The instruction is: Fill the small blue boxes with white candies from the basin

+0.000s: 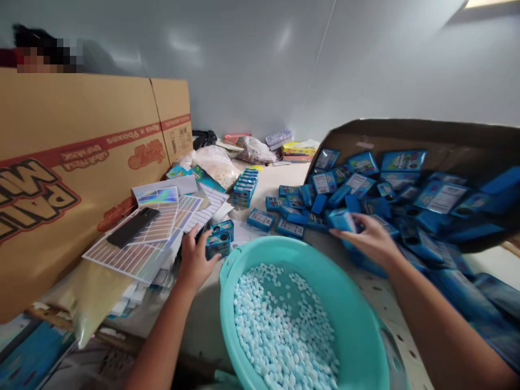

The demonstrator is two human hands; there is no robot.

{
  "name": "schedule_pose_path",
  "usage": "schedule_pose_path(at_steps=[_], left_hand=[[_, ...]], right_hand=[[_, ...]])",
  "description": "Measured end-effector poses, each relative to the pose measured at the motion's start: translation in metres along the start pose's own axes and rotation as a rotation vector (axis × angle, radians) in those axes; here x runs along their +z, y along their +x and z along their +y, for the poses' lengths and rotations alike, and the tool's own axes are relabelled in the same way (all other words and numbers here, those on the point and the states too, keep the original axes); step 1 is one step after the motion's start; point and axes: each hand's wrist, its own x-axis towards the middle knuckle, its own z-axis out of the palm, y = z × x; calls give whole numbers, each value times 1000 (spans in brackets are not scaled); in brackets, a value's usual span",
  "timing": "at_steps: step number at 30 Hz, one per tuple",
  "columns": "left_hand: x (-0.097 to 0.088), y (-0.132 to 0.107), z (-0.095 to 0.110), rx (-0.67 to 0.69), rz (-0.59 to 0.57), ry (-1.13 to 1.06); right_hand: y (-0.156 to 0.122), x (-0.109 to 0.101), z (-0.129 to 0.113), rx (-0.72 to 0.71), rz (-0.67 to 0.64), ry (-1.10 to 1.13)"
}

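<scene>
My right hand (371,238) grips a small blue box (341,220) between thumb and fingers, at the edge of a heap of similar blue boxes (359,184). On the left, my left hand (195,257) has its fingers spread beside two small blue boxes (218,245) standing together. Its fingertips reach their left side; whether they press on them is unclear. Between my forearms stands a turquoise basin (357,319) with many small pale blue and white tablets (280,330) in it. Several loose blue boxes (260,219) lie just beyond its rim.
A large open carton (365,130) lies on its side at right, blue boxes spilling out. At left stands a tall cardboard box (93,130), with printed sheets (134,262) and a dark phone (134,227) before it. A row of blue boxes (245,188) and plastic bags (217,165) sit behind.
</scene>
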Motion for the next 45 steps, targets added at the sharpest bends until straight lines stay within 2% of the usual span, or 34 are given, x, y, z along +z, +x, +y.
schedule_pose_path(at_steps=[1,2,3,4,6,8,9,10,12,14,15,17,18,20,21,23,26,30,32,34,36,38,40,42,44,45], left_hand=[[-11,0,9,-28,19,-103],[-22,0,20,-61,24,-237],[-32,0,33,-114,-7,-396],[-39,2,48,-177,-98,-585],[-45,7,76,-253,-456,-917],[-40,12,95,-261,-810,-1058],[-35,13,99,-260,-913,-1085],[-30,14,100,-280,-952,-1106],[-21,13,94,-407,-874,-1180],[-14,11,86,-573,-737,-1293],[-12,9,83,-622,-685,-1347],[-8,6,80,-618,-614,-1418],[-7,5,81,-590,-583,-1420],[-6,3,82,-540,-519,-1374],[-5,2,83,-525,-498,-1342],[-5,1,85,-514,-479,-1284],[-6,0,87,-509,-481,-1218],[-5,-3,91,-472,-430,-1085],[-7,-7,91,-424,-351,-969],[-11,-15,89,-382,-258,-840],[-16,-27,86,-354,-192,-736],[-18,-39,83,-364,-179,-730],[-16,-49,79,-443,-161,-831],[-11,-55,76,-541,-106,-929],[-3,-58,72,-592,-57,-962],[0,-60,70,-601,-32,-966]], right_hand=[[-14,-9,-9,10,82,70],[-32,-17,-23,-52,129,113],[-53,-21,-40,-197,143,111],[-75,-22,-60,-380,51,39],[-114,-17,-102,-694,-141,-126],[-140,-6,-135,-928,-282,-178],[-145,1,-144,-997,-303,-167],[-147,8,-146,-1018,-291,-136],[-140,22,-134,-896,-192,-39],[-126,39,-108,-601,-73,76],[-120,49,-94,-450,-63,121],[-114,74,-73,-275,-206,135],[-115,87,-67,-259,-323,113],[-124,112,-64,-317,-543,37],[-132,122,-65,-356,-605,2],[-148,136,-72,-420,-665,-49],[-162,143,-85,-498,-705,-77],[-152,131,-106,-592,-758,-9],[-143,113,-115,-645,-755,-15],[-140,84,-115,-640,-649,-122],[-148,51,-104,-477,-418,-264],[-168,20,-83,-162,-174,-312],[-192,-1,-60,135,-28,-200],[-213,-8,-41,301,89,-50],[-225,-4,-28,377,206,-7],[-227,0,-23,414,224,-6]])
